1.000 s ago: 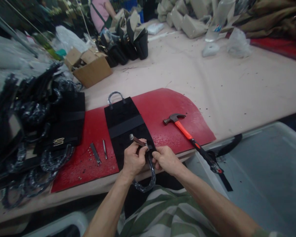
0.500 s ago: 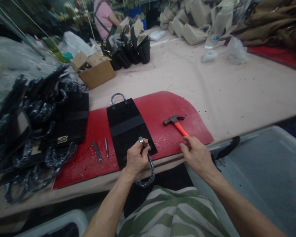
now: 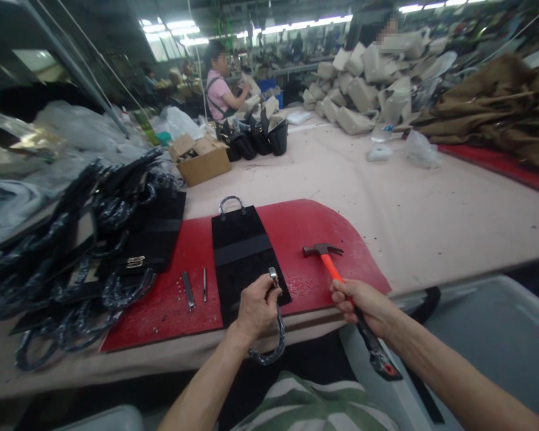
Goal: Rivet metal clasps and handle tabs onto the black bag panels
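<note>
A claw hammer [image 3: 333,269] with an orange and black handle is in my right hand [image 3: 363,302], its fingers wrapped round the shaft. Its head is over the right part of the red mat [image 3: 317,215]. My left hand [image 3: 257,306] pinches a small shiny metal piece [image 3: 273,274] at the near end of a black bag panel [image 3: 240,239]. The exact kind of that piece is unclear. One plastic-wrapped handle [image 3: 230,205] stands out at the panel's far end; another wrapped handle [image 3: 279,344] hangs below my left hand, over the table's edge.
Two slim metal tools [image 3: 188,291] and tiny metal bits lie left of the panel. Black bag parts with wrapped handles [image 3: 128,284] are heaped at the left. Further back are a cardboard box [image 3: 206,166], black bags [image 3: 278,139] and a co-worker [image 3: 218,93]. A grey bin [image 3: 485,353] stands at right.
My right hand has closed round the hammer's handle and raised its lower end. My left hand still pinches the metal piece. The view has tilted up, showing more of the room.
</note>
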A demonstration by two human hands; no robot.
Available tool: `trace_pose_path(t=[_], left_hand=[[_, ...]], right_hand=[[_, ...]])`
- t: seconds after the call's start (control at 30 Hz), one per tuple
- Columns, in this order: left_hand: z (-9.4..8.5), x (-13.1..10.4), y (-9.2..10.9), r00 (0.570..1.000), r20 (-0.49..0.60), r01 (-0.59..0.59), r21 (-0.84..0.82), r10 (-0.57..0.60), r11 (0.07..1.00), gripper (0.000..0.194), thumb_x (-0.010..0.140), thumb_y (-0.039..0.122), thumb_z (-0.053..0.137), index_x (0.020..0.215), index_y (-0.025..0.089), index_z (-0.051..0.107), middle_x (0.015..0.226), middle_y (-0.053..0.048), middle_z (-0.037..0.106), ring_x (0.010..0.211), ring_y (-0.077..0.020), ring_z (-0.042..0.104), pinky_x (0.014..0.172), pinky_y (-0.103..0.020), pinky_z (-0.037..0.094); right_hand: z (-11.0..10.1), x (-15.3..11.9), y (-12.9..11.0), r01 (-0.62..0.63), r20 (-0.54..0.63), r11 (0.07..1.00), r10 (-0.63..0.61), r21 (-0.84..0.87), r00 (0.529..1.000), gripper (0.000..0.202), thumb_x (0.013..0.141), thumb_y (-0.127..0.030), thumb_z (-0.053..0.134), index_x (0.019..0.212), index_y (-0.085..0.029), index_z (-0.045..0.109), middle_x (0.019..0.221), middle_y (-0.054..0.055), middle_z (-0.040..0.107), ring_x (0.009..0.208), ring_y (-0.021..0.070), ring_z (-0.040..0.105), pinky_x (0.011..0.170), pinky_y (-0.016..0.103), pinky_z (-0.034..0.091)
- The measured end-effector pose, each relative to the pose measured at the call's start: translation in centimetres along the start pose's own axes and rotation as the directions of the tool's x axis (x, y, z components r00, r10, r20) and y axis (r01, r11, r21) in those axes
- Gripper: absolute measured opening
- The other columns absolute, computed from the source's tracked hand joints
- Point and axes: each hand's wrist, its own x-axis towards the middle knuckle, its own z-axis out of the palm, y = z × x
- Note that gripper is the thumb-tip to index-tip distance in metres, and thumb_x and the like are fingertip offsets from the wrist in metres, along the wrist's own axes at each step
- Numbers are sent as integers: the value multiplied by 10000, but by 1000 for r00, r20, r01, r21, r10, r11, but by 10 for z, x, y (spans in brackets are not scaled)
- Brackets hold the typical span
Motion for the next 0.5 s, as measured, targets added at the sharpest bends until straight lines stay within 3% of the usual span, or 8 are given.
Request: trace_pose_path(t=[0.1,0.17,0.23,0.27,0.3,0.37,0.43,0.5], left_hand=[[0,1,0,1000,12,-4,-1,4,1000,162,853,142,577,971,219,657,1009,-53,727,935,-205,700,865,-329,558],[0,1,0,1000,11,2,-4,-2,1000,149,853,139,578,954,215,656,1010,-56,724,928,-204,697,858,-326,553],[0,0,0,1000,7,11,-7,-11,1000,139,852,135,578,939,213,653,1001,-56,722,918,-203,695,853,-325,549],[0,0,-1,1000,8,12,-6,-12,1000,139,851,133,578,936,214,652,988,-54,721,910,-203,695,848,-325,548],[1,0,-1,1000,13,12,-4,-11,1000,142,849,131,576,934,216,651,970,-51,719,899,-203,694,840,-324,548],[1,-1,-1,1000,20,12,-1,-12,1000,149,845,128,573,933,219,651,943,-47,717,884,-203,694,827,-320,549],[1,-1,-1,1000,18,19,-7,-19,1000,153,844,131,573,939,220,652,941,-47,717,885,-202,695,825,-317,551],[2,-1,-2,1000,5,20,-13,-20,1000,150,845,139,577,944,221,655,954,-47,718,892,-201,695,834,-318,552]], right_hand=[[9,-23,-26,202,-92,973,-213,-115,973,361,887,-590,452,814,-237,451,599,-71,381,390,82,283,346,216,239],[12,-41,-43,407,-129,853,-467,-326,875,400,945,-607,402,800,-238,450,592,-55,414,409,94,345,376,226,268],[13,-54,-54,523,-68,636,-670,-568,740,376,981,-557,375,786,-241,439,581,-39,439,450,111,393,437,246,292],[13,-58,-58,529,2,516,-715,-674,699,355,986,-523,374,775,-243,431,567,-33,444,455,119,393,457,259,278],[12,-60,-60,508,80,406,-717,-759,693,332,983,-490,378,764,-245,425,550,-30,447,446,123,380,465,272,249],[10,-64,-67,458,210,244,-645,-855,735,296,968,-436,399,742,-246,426,526,-22,463,419,125,349,473,297,189],[9,-71,-78,459,250,191,-631,-868,734,292,966,-419,413,730,-247,431,525,-19,477,411,124,353,476,304,177],[12,-80,-91,514,176,237,-756,-824,630,294,984,-433,409,755,-253,447,529,-31,458,417,125,369,472,294,215]])
